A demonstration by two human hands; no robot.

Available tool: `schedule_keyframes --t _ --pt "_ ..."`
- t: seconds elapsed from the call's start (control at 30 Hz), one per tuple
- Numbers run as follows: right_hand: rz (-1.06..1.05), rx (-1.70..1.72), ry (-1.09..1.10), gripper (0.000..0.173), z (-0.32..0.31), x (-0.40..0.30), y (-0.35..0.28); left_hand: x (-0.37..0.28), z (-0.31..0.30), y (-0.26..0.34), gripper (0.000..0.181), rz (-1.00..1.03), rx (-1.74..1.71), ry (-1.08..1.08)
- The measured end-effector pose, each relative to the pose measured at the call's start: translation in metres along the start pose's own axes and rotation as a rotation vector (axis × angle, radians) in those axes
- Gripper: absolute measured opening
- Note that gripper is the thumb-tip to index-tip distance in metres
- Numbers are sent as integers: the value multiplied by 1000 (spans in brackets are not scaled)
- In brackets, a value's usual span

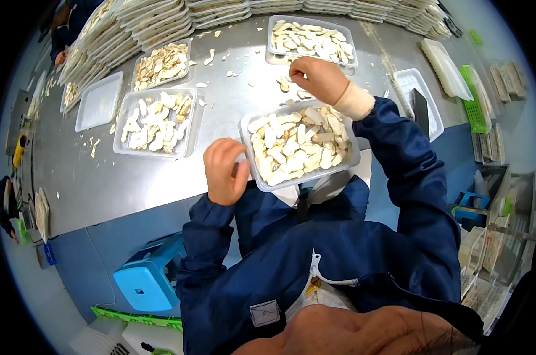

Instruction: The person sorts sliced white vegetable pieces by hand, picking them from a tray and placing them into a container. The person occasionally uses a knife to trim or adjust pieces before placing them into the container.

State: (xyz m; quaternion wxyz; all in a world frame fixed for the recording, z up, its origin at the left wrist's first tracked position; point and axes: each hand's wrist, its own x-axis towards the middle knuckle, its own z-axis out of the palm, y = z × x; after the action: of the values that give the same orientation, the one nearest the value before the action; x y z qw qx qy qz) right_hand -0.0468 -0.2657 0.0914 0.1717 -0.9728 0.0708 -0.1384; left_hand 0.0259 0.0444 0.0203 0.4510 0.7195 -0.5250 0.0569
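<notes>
A clear plastic tray (264,184) heaped with pale, mushroom-like slices (294,148) sits at the table's near edge, in front of my body. My left hand (226,171) is at its left rim, fingers curled and thumb apart, with no slice visible in it. Whether it touches the rim is unclear. Beyond the tray's far side, my right hand (319,80) hovers over the table with thumb and forefinger bent together. Its fingertips are partly hidden, so I cannot tell if they pinch anything. Just below them lie a few loose slices (284,84).
Further trays of slices stand at the back (354,57) and left (117,142). Stacked filled trays (157,22) line the far edge. A phone (420,111) rests in a white tray (436,126) at right. A blue stool (145,288) stands below left. Another person's hand (61,57) shows far left.
</notes>
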Motion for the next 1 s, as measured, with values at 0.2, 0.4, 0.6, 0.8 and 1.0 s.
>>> schedule_keyframes --t 0.2,0.4,0.6,0.8,1.0 --pt "65 9 -65 14 6 -5 9 -12 -20 14 60 142 78 -376" --pt "68 33 -53 14 7 -8 9 -7 -17 19 68 161 128 -467" --pt "78 14 -35 15 4 -1 19 -7 -17 17 67 166 133 -471" --pt "221 -85 -261 24 19 18 15 5 -17 2 55 124 88 -169" --pt "92 -208 -185 23 42 20 9 14 -3 -7 44 8 -18 -116"
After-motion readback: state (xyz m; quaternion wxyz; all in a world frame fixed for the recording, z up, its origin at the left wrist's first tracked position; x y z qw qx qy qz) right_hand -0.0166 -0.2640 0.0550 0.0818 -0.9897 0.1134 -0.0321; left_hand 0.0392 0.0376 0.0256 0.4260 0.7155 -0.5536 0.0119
